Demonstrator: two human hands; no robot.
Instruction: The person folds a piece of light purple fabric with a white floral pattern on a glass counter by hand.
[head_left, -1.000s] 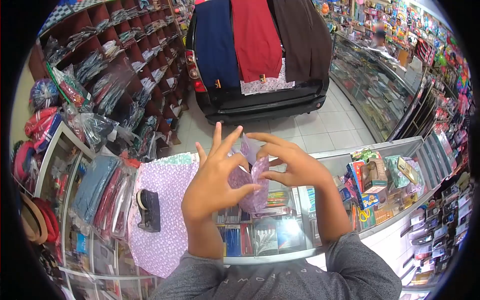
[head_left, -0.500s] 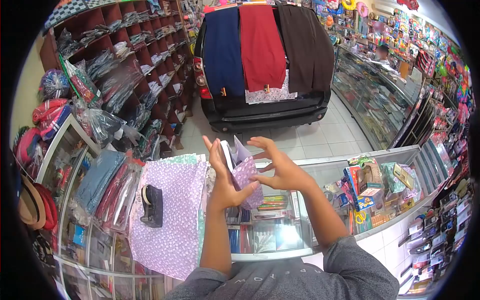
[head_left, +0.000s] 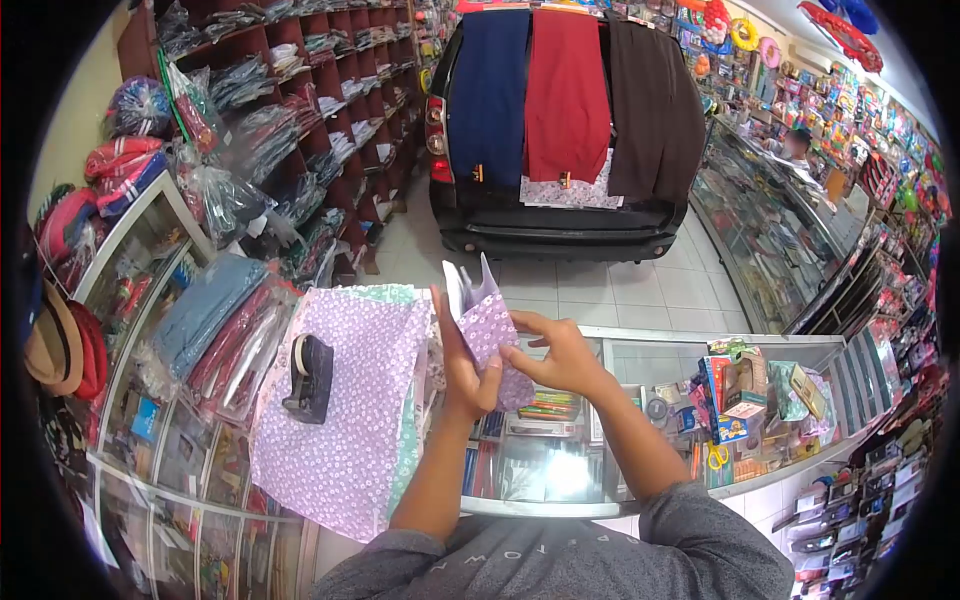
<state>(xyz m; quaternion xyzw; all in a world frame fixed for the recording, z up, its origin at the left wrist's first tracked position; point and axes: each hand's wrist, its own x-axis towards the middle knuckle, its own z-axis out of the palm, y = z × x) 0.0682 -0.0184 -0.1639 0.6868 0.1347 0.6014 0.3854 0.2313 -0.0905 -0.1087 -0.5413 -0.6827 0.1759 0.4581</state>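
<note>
Above the glass counter, my left hand holds a small white-edged packet partly covered by purple flowered wrapping paper. The palm lies along its left side and the thumb presses on the front. A flap of the paper stands up at the top, showing a plain pale inner side. My right hand grips the right edge of the paper, its thumb close to the left thumb. To the left, a black tape dispenser rests on flat purple flowered sheets, with green ones beneath.
Boxes and yellow scissors are on the right of the glass counter. Bagged clothes lie at left. Beyond stands a black car draped with trousers. A person is behind the far showcase.
My right hand has moved in from spread fingers to grip the paper's edge. The packet has shifted slightly, and the whole view has turned a little left.
</note>
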